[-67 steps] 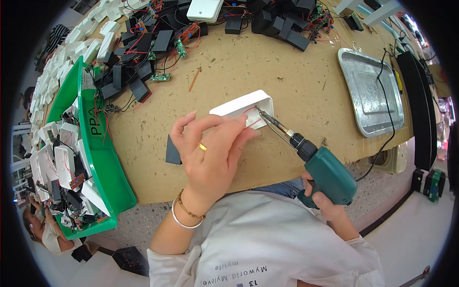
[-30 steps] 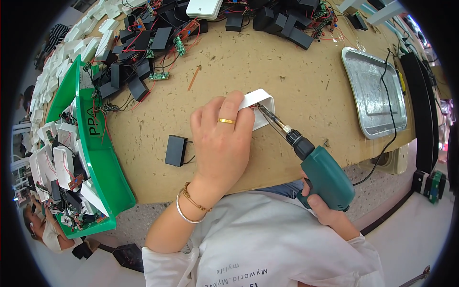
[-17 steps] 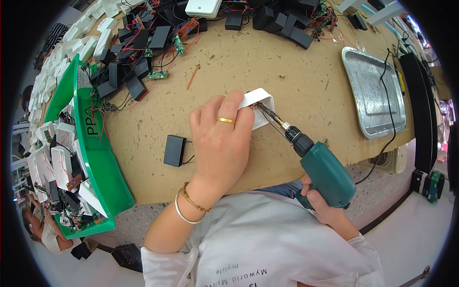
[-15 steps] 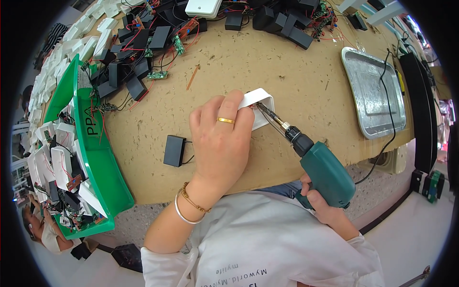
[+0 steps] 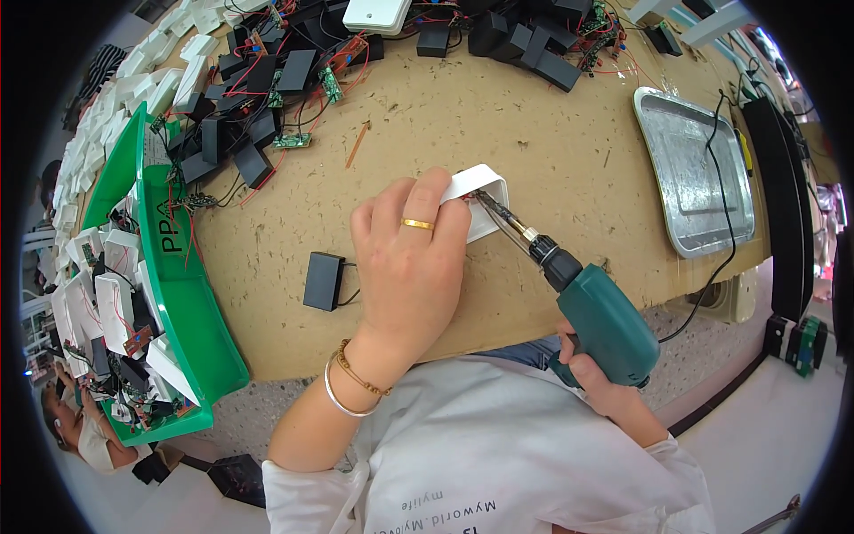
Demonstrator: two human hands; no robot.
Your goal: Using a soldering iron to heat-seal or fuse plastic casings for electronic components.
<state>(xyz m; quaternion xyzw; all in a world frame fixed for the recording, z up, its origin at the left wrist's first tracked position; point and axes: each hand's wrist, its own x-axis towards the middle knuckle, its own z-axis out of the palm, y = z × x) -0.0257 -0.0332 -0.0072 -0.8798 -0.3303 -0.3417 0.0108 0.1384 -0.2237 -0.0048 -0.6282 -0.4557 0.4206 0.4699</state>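
My left hand (image 5: 405, 254), with a ring on one finger, is closed around a white plastic housing (image 5: 480, 181) and holds it tilted at the middle of the bench. Its inside is mostly hidden by my fingers. A green soldering gun (image 5: 609, 325) with a black collar and a metal nozzle is gripped by my right hand (image 5: 592, 378) at the lower right. The gun's tip reaches into the open side of the housing; the exact contact spot is too small to tell. Left of my left wrist lies a black box (image 5: 324, 281) with a thin black cable running under my hand.
Black boxes with red wires and green circuit boards (image 5: 294, 141) are heaped along the far side. A green bin (image 5: 191, 307) of white housings stands left, beside piled white casings (image 5: 98, 142). A metal tray (image 5: 694, 178) lies right, crossed by a black cord (image 5: 725, 205).
Both hands, the housing and the soldering gun have shifted very slightly left together. The grip and the tip's place in the housing look the same.
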